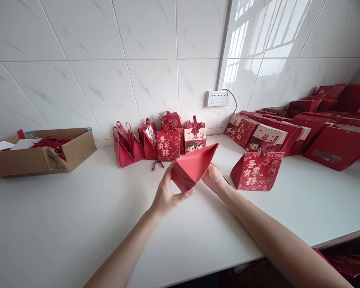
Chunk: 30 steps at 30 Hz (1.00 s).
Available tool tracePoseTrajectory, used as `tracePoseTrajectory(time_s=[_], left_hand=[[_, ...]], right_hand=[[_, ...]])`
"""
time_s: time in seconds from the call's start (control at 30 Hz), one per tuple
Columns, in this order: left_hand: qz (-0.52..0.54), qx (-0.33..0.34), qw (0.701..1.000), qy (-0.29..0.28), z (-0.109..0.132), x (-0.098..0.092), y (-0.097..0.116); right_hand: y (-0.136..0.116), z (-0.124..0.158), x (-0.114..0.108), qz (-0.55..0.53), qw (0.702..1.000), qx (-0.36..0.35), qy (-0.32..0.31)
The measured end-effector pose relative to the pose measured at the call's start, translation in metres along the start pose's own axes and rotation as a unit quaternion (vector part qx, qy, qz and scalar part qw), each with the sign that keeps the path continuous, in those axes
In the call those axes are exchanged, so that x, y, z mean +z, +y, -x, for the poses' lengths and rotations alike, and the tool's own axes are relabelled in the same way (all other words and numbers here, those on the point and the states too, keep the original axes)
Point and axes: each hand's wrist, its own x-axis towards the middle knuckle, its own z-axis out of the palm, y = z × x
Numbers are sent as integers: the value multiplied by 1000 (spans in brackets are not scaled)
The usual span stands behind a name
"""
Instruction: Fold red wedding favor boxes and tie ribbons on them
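Note:
A plain red paper gift box [192, 166], folded into a pointed wedge, is held up between both hands above the white tabletop. My left hand [167, 194] grips its left side, thumb stretched along the lower edge. On the right side my right hand [213, 176] holds the box with fingers curled behind it, so the fingertips are partly hidden. Just right of that hand stands a finished-looking red gift box [260, 171] with white lettering and a ribbon loop. A short dark red ribbon [157, 165] lies on the table left of the held box.
Several small red boxes with ribbon loops [169, 145] stand along the tiled wall. An open cardboard carton [78, 148] with ribbons and papers is at left. Rows of flat red boxes [337, 146] lean at right. A power strip [217, 98] with a cable is on the wall.

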Motion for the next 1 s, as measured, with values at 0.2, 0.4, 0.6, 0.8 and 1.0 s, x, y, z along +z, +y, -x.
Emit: tracePoseTrajectory(time_s=[0.2, 0.4, 0.6, 0.8, 1.0], left_hand=[[87, -51, 993, 61, -3, -5, 0], [20, 8, 999, 33, -3, -7, 0], [97, 0, 995, 11, -1, -12, -1], [174, -52, 981, 65, -5, -9, 16], [201, -50, 977, 40, -3, 1, 23]], right_hand=[[0, 2, -1, 5, 1000, 19, -17], [0, 1, -2, -12, 1000, 9, -23], [-3, 3, 2, -35, 999, -12, -24], [-4, 4, 5, -35, 999, -9, -21], [-3, 11, 12, 56, 988, 146, 10]])
